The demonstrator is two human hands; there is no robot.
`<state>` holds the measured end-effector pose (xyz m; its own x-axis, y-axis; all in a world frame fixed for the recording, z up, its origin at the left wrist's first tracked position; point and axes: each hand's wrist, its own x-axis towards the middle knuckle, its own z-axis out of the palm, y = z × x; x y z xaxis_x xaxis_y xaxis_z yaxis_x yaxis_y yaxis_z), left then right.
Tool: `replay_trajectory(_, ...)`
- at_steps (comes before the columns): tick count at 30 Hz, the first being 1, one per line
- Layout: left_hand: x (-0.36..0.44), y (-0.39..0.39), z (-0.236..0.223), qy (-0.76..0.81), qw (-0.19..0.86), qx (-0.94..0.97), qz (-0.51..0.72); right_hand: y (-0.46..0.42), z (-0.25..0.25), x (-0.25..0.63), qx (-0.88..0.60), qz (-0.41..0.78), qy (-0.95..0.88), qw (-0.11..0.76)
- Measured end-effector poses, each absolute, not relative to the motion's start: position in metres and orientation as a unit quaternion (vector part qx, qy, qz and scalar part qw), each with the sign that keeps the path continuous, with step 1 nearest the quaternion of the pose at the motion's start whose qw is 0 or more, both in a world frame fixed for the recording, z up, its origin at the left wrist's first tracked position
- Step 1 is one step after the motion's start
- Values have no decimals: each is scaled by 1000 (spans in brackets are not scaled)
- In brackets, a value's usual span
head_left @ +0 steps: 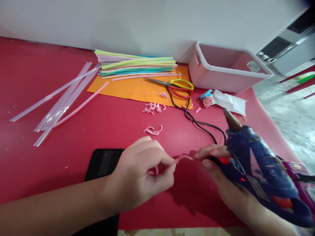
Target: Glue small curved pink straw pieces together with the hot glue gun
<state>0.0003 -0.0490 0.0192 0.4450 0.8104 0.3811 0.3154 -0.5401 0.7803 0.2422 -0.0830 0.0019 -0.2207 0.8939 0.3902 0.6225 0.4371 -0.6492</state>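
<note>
While our left hand (141,170) pinches a pink strip (184,156) above the red table (61,164) and our right hand (222,181) grips the glue gun (261,164), we'd best steady the strip's free end and aim the nozzle (232,121) away.

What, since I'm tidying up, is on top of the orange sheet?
Coloured fuzzy sticks, scissors, a pink coil and part of a black cord. Whatever the stick pile covers cannot be seen.

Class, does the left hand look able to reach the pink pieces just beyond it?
Probably yes: nothing stands between the left hand and those pink pieces, though it pinches a pink strip.
</note>
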Motion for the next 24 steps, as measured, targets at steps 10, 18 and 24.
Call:
replay_trajectory(10,1,-52,15,267,168,867,387,-91,2,223,-461,450,-565,515)
replay_trajectory(18,3,-53,14,265,156,862,404,-89,7,221,-432,497,-553,510)
replay_trajectory(24,4,-53,14,262,161,860,407,-91,3,227,-457,464,-590,477)
